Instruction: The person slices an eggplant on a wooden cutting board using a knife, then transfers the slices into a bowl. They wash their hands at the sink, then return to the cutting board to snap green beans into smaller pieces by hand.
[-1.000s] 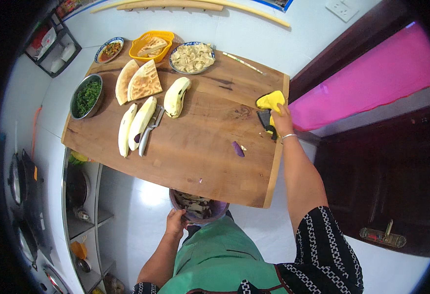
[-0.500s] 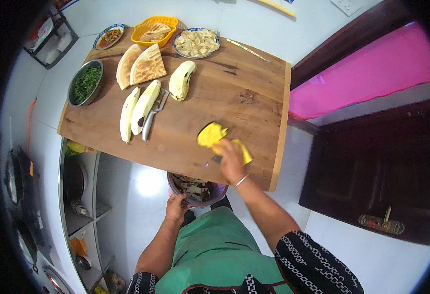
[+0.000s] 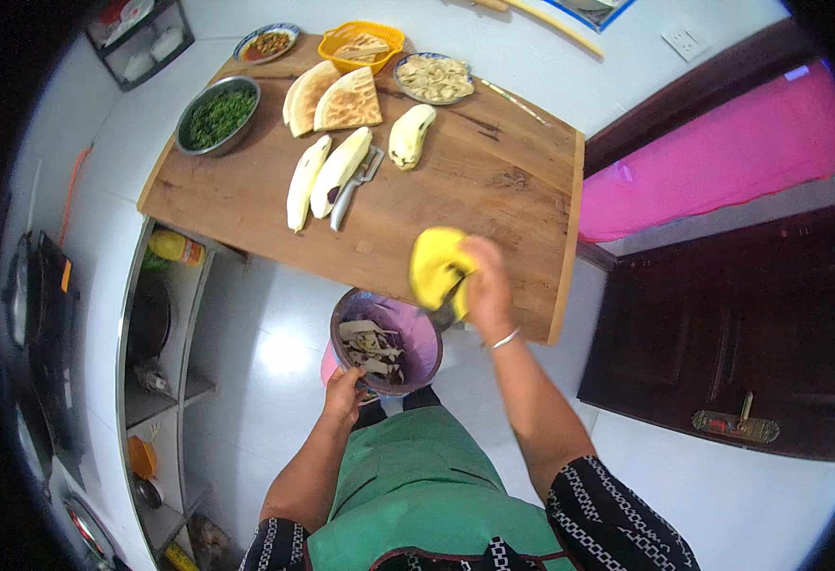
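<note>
My left hand grips the near rim of a round purple bin, which stands below the table's front edge. Dark and pale peelings lie inside it. Blurred by motion, my right hand holds a yellow cloth with black patches over the table's front edge, to the right of the bin. Farther back on the wooden table lie a pair of peeled eggplants side by side. A grey-handled peeler rests against the right one. Another peeled eggplant lies apart, farther right.
Along the back stand a plate of dumplings, a yellow basket with flatbread and a small dish of food. Flatbread wedges and a metal bowl of chopped greens sit at left. Shelves stand below left.
The bin has come farther out from under the table edge and shows more of its inside. My right hand has lifted the cloth from the tabletop toward the edge. The view has shifted.
</note>
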Available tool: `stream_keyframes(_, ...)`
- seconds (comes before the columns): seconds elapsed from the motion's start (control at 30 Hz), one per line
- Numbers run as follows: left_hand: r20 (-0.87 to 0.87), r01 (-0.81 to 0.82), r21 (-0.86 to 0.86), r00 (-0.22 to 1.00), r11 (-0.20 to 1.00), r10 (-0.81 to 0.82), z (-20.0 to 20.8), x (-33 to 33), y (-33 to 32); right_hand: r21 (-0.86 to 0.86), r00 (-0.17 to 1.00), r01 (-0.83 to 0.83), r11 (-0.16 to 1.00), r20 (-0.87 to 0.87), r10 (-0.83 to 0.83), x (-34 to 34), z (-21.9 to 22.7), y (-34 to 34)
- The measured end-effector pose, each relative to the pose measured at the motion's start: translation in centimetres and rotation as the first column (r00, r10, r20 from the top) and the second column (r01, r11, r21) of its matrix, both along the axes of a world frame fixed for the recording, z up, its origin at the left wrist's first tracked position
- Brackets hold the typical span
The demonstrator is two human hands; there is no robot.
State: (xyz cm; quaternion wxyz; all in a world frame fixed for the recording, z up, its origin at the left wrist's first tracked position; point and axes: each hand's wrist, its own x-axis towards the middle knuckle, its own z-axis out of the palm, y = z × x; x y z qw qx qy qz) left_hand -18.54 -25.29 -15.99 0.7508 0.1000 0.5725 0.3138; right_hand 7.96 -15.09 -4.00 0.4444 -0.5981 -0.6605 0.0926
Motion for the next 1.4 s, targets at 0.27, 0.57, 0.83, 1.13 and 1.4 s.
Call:
stream_keyframes(0.27, 0.099, -0.142, -0.037, 0.984, 0.989, 0.145, -6.9, 0.1, -0.5, -0.509, 0.999, -0.049, 0.859, -0.008, 0.052, -3.0, -5.9, -8.9)
stream_keyframes(0.57, 0.014, -0.127, -0.145, 0.991, 0.981, 0.130, -22.7, 1.1, -0.3, -0.907, 0.303, -0.383, 0.176, -0.303, -0.904, -7.2, -32.4, -14.1)
stream_keyframes(0.83, -0.098, 0.042, -0.115, 0.994, 0.992, -0.053, -38.5, 1.8, -0.6, -0.960, 0.297, -0.182, 0.211, -0.258, -0.919, -7.5, -45.2, -12.9)
stream_keyframes(1.13, -0.726, 0.976, 0.141, 0.215, 0.164, -0.653, -35.8, 0.3, -10.0, -0.875, 0.290, -0.457, 0.159, -0.316, -0.903, -10.7, -36.3, -16.2)
stream_keyframes(1.4, -0.040, 0.286, 0.030, 0.958, 0.958, -0.285, -1.6, -3.9, 3.7, -0.672, 0.471, -0.603, 0.430, -0.735, -0.488, -17.4, -15.4, -7.3)
